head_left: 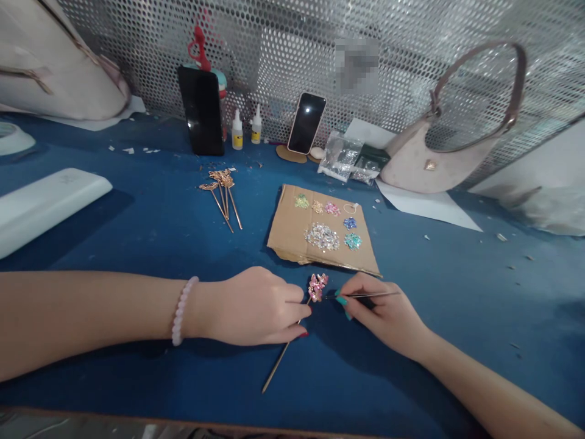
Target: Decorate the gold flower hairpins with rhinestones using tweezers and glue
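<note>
While the left hand (256,308) pinches the hairpin (317,286) between both hands, the right hand (388,314) grips a thin tool (370,295).

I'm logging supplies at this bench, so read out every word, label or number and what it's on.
No text can be read.
Left bottle and right bottle: yellow labels, print too small.
Patch on the mesh wall: blurred out.
Handbag: gold emblem, no letters legible.
Larger phone and smaller phone: screens dark.
No markings show on the hairpin in the left hand or the metal pick in the right hand.
</note>
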`<state>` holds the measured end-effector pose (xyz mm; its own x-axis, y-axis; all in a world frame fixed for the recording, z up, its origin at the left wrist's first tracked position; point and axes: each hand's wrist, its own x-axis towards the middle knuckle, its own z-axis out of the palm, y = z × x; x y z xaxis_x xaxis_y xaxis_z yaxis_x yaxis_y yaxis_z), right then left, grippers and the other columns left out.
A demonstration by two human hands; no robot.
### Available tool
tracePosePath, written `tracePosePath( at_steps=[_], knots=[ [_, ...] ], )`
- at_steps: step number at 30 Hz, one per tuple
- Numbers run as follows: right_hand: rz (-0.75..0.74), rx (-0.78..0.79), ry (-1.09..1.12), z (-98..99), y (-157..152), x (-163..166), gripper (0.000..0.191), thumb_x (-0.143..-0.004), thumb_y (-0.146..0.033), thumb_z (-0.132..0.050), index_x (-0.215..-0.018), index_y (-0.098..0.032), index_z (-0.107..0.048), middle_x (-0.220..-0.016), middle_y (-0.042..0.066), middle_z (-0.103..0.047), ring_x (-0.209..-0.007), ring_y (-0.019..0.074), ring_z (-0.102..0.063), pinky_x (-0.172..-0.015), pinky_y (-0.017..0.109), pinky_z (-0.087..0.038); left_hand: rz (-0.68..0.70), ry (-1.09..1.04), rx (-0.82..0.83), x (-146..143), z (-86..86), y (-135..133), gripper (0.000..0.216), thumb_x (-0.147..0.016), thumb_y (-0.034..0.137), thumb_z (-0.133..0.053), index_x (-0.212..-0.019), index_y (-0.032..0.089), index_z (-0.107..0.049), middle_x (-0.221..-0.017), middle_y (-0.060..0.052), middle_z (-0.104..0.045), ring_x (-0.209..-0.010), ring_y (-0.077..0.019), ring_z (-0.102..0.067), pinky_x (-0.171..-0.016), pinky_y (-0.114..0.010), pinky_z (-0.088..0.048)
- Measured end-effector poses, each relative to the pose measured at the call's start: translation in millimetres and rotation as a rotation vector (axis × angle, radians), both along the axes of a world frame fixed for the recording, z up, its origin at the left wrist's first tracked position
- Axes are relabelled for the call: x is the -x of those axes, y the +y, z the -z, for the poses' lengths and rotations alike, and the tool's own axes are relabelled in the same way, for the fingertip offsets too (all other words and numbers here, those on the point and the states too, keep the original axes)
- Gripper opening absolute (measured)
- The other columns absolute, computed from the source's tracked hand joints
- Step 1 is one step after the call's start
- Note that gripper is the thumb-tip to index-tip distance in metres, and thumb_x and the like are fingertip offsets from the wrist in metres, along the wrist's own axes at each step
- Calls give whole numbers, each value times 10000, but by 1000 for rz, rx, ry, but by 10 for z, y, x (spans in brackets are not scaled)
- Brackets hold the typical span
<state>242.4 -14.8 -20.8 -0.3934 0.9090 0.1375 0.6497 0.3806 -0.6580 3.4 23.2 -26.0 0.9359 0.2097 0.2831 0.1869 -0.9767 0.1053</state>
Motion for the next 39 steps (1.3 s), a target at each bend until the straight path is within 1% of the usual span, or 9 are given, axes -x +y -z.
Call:
tracePosePath(
  at_steps=[4, 7, 9, 14, 19, 27, 32, 39],
  knots=[
    [68, 33, 28, -12, -2, 30, 150, -826, -222, -500, -685, -203, -547, -519, -23, -563, -461, 100, -536, -457, 213, -438, 1, 7, 4, -5, -2, 5, 202, -889, 320, -541, -927, 157, -655, -738, 15, -599, -566, -128, -556, -476, -295, -385],
    [129, 40, 1, -39, -2, 75, 258, -837, -239, -473, -585, -202, -517, -531, -9, -571, -458, 96, -523, -456, 222, -420, 3, 14, 3, -2, -6, -2, 193, -890, 316, -539, -920, 161, -651, -724, 15, -592, -562, -127, -551, -470, -297, -379],
    [136, 38, -29, -49, -4, 100, 312, -847, -248, -452, -540, -204, -492, -531, -7, -571, -456, 93, -515, -469, 229, -417, 8, 16, 5, 2, -7, -5, 191, -893, 316, -534, -906, 162, -646, -708, 15, -584, -557, -124, -546, -467, -295, -375],
    [137, 54, -13, -25, -4, 139, 157, -843, -243, -447, -697, -213, -497, -473, -43, -557, -418, 107, -518, -449, 234, -403, 8, 13, 1, -1, -1, 1, 181, -887, 316, -543, -893, 165, -642, -709, 16, -588, -565, -122, -551, -474, -291, -377],
    [124, 15, -19, -11, 3, 171, 160, -833, -222, -447, -678, -218, -488, -494, -35, -566, -425, 111, -535, -442, 234, -403, 4, 14, 7, -9, -5, 12, 179, -877, 317, -559, -872, 161, -646, -720, 14, -592, -574, -130, -560, -476, -294, -380],
    [127, -30, -71, -22, 2, 185, 171, -824, -223, -458, -655, -220, -484, -535, -20, -592, -455, 116, -561, -465, 224, -447, 12, 7, 2, -3, -9, 5, 175, -880, 308, -557, -853, 156, -639, -718, 8, -591, -564, -126, -555, -474, -289, -377],
    [134, -31, -48, -14, 0, 183, 142, -824, -228, -460, -687, -216, -496, -517, -27, -591, -440, 110, -560, -449, 212, -440, 7, 16, 9, 0, -6, -9, 181, -880, 310, -556, -872, 159, -654, -723, 11, -591, -562, -128, -552, -470, -290, -374],
    [134, -33, -41, -3, 1, 182, 149, -834, -233, -465, -691, -213, -503, -524, -22, -598, -446, 114, -563, -451, 216, -432, 1, 6, 7, -3, -4, -4, 186, -875, 317, -562, -892, 161, -661, -728, 14, -591, -563, -131, -554, -467, -297, -377]
  ],
)
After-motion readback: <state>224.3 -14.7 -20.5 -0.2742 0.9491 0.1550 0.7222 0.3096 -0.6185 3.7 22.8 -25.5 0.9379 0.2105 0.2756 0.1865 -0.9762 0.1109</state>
